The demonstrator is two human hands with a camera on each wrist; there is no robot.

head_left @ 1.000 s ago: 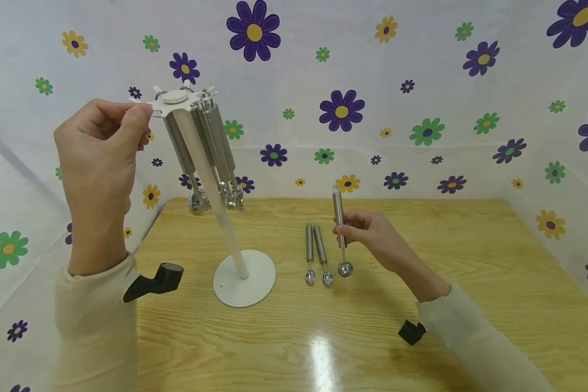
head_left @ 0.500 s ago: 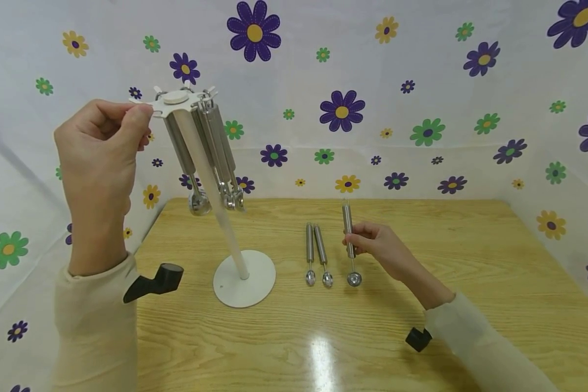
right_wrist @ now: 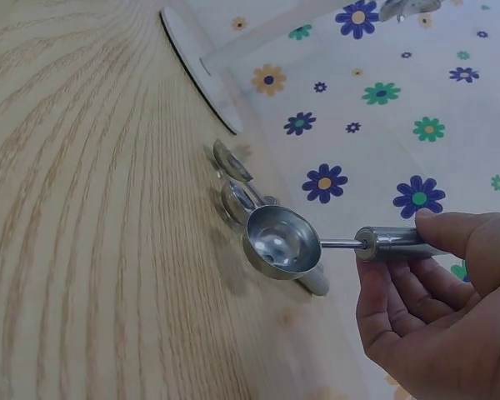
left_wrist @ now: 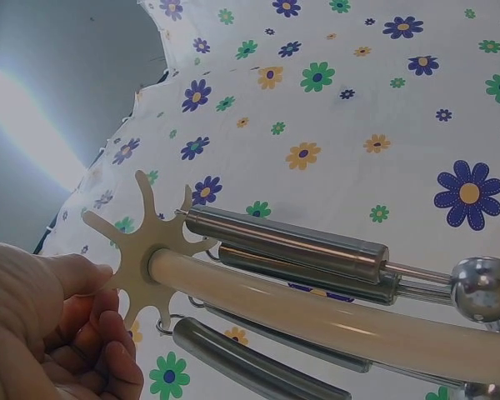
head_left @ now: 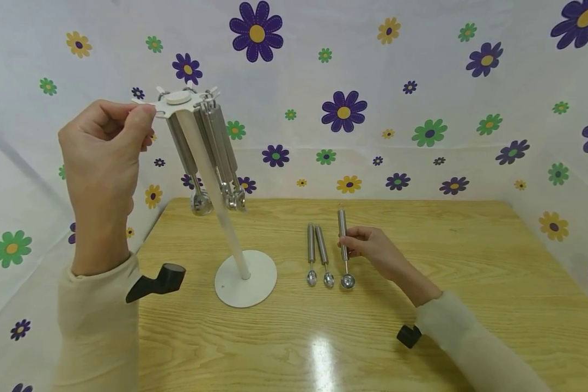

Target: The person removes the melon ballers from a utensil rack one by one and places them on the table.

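Observation:
In the head view my left hand point(head_left: 109, 133) pinches one arm of the star-shaped top of a white utensil stand point(head_left: 178, 99) between thumb and fingers. Several steel-handled scoops point(left_wrist: 287, 243) hang by their rings from that top, bowls down. On the right, my right hand point(head_left: 372, 246) grips the handle of a steel scoop point(head_left: 347, 281) with a round, deep bowl; in the right wrist view its hollow faces the camera. Two smaller steel scoops point(head_left: 311, 279) lie side by side on the table, just left of the held one. Whether the held bowl touches the table I cannot tell.
The stand's round white base point(head_left: 247, 294) rests on the wooden table point(head_left: 255, 348), left of the lying scoops. Flower-printed white cloth point(head_left: 294, 65) rises behind the table and along both sides. A black wrist camera point(head_left: 166, 279) sits on each sleeve.
My right hand first moved the scoop right and down toward the table, then slightly back left beside the two lying scoops. The left hand still holds the stand's top, as before.

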